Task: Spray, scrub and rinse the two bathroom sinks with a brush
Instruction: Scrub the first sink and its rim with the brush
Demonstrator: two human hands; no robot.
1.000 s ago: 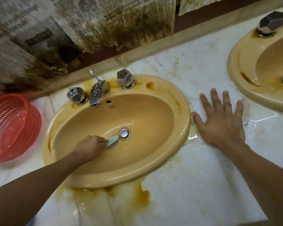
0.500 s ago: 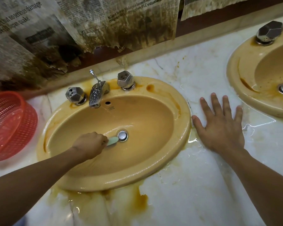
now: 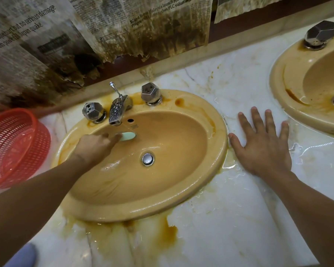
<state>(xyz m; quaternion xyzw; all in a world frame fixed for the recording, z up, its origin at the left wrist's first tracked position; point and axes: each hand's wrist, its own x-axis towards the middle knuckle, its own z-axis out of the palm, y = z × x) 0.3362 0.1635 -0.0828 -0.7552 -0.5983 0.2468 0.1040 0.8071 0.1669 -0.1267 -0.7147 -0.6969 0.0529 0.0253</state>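
Left hand (image 3: 93, 145) has a grip on the handle of a small pale green plastic brush (image 3: 128, 136), one finger stretched along its back. The brush head sits against the far inner wall of the yellow-tan oval ceramic sink (image 3: 210, 170), right under the chrome faucet spout (image 3: 117, 111) and a bit near of the little round overflow hole (image 3: 130, 120). The bowl looks wet and shiny, and the round chrome drain plug (image 3: 148, 159) is at the bottom, nearer and to the right of the brush, not touching it. The spout is covered in droplets, with a faceted chrome knob on its left (image 3: 93, 112) and another on its right (image 3: 150, 92), rusty orange rings round both bases. Right hand (image 3: 262, 149) is holding nothing, laid flat palm down with fingers spread on the wet white marble counter (image 3: 239, 218), just right of the sink rim, thumb so close to the rim I can't tell if it touches. It's between this basin and a second sink of the same colour (image 3: 281, 93) at the far right, cut off by the frame, with a brown streak inside. Orange-brown stains (image 3: 170, 234) run over the counter at the near edge of the first sink. Far left there's a red plastic mesh basket (image 3: 14, 143) tipped on its side, and stained, torn newspaper sheets (image 3: 85, 26) hang on the wall behind.
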